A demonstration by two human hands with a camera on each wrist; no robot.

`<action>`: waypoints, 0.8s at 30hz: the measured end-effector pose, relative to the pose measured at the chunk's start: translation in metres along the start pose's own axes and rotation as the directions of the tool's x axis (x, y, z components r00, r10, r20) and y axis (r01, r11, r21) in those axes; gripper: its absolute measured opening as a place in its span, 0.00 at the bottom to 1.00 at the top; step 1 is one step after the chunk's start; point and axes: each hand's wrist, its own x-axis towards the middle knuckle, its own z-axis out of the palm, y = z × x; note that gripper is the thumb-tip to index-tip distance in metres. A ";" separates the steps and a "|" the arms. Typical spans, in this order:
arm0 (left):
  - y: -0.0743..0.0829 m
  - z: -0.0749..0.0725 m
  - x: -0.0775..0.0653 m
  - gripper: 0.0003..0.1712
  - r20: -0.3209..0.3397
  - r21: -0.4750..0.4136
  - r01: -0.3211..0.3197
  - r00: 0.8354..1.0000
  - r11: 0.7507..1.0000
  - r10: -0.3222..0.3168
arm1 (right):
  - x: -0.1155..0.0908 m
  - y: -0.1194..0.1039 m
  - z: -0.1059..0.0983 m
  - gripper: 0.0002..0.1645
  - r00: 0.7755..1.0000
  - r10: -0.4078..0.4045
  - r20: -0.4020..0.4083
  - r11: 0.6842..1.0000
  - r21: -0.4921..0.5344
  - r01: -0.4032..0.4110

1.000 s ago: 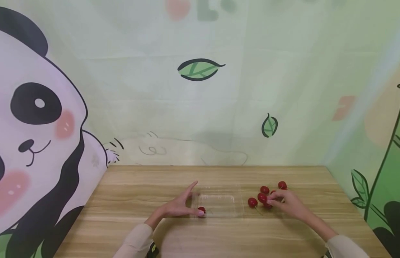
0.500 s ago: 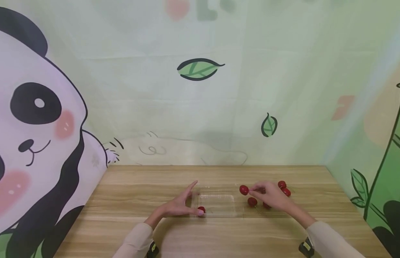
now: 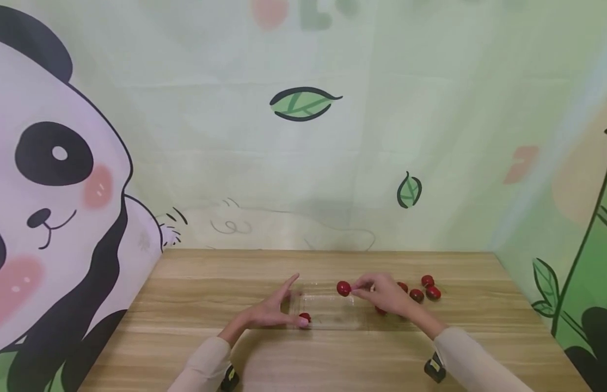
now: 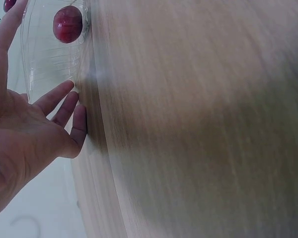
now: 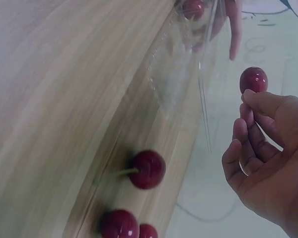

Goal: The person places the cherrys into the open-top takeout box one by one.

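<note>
A clear plastic box [image 3: 332, 313] lies on the table, with one red cherry [image 4: 68, 25] at its left end. My left hand [image 3: 269, 314] rests against that end, thumb along the near side and other fingers spread loosely toward the far side. Above the box's far right part, my right hand [image 3: 385, 295] pinches another cherry [image 5: 254, 80] between thumb and fingertips. In the right wrist view the held cherry hangs clear of the box wall. The held cherry's stem is hidden by the fingers.
Several loose cherries [image 3: 433, 293] lie on the wooden table [image 3: 283, 359] right of the box, some partly behind my right hand. One loose cherry [image 5: 147, 169] shows its stem. A printed cloth backdrop [image 3: 303, 163] stands beyond the table's far edge.
My right hand has lifted a cherry from the loose group and carried it left, over the box. My left hand has stayed in place at the box's left end.
</note>
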 end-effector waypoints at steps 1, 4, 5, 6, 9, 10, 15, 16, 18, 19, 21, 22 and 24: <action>0.000 0.000 0.000 0.71 0.000 0.001 0.001 1.000 1.000 -0.001 | 0.003 0.000 0.003 0.07 1.000 -0.013 0.002 1.000 -0.001 0.013; 0.001 -0.001 -0.001 0.70 0.002 -0.002 0.003 1.000 1.000 -0.003 | 0.009 -0.001 0.011 0.06 0.999 -0.032 0.021 0.999 0.004 0.032; 0.001 -0.001 -0.001 0.70 0.003 -0.002 0.004 1.000 1.000 -0.004 | 0.011 -0.001 0.013 0.06 0.999 -0.033 0.030 0.999 0.004 0.032; 0.001 -0.001 -0.001 0.70 0.005 -0.006 0.003 1.000 1.000 -0.003 | 0.013 -0.001 0.016 0.06 0.999 -0.031 0.038 1.000 -0.001 0.031; 0.000 0.000 -0.002 0.69 0.007 -0.008 0.004 1.000 1.000 -0.003 | 0.017 -0.002 0.022 0.06 0.997 -0.035 0.064 0.999 0.002 0.035; 0.000 0.000 -0.002 0.69 0.005 -0.005 0.000 1.000 1.000 0.000 | 0.018 -0.003 0.024 0.06 0.997 -0.029 0.072 1.000 0.005 0.029; 0.000 -0.002 0.000 0.69 -0.010 0.009 -0.003 1.000 1.000 0.003 | 0.026 -0.008 0.035 0.06 0.995 -0.052 0.082 0.999 0.011 0.051; 0.001 -0.002 0.000 0.69 -0.012 0.010 -0.002 1.000 1.000 0.002 | 0.027 -0.009 0.037 0.05 0.995 -0.048 0.082 0.999 0.008 0.047; 0.002 -0.002 -0.001 0.70 -0.013 0.008 0.003 1.000 1.000 -0.003 | 0.030 -0.010 0.043 0.05 0.996 -0.043 0.082 0.999 -0.010 0.044; 0.002 -0.002 -0.001 0.70 -0.012 0.008 0.004 1.000 1.000 -0.004 | 0.031 -0.010 0.046 0.04 0.996 -0.029 0.085 0.999 -0.015 0.031; 0.003 -0.001 -0.001 0.71 -0.012 0.006 0.003 1.000 1.000 -0.003 | 0.033 -0.011 0.051 0.04 0.995 0.011 0.100 1.000 -0.009 -0.011; 0.003 -0.001 -0.002 0.71 -0.011 0.005 0.002 1.000 1.000 -0.002 | 0.034 -0.011 0.054 0.04 0.994 0.027 0.107 1.000 -0.009 -0.027; 0.003 0.000 -0.002 0.71 -0.009 0.000 -0.005 1.000 1.000 0.005 | 0.036 -0.012 0.059 0.04 0.993 0.042 0.111 0.999 -0.012 -0.041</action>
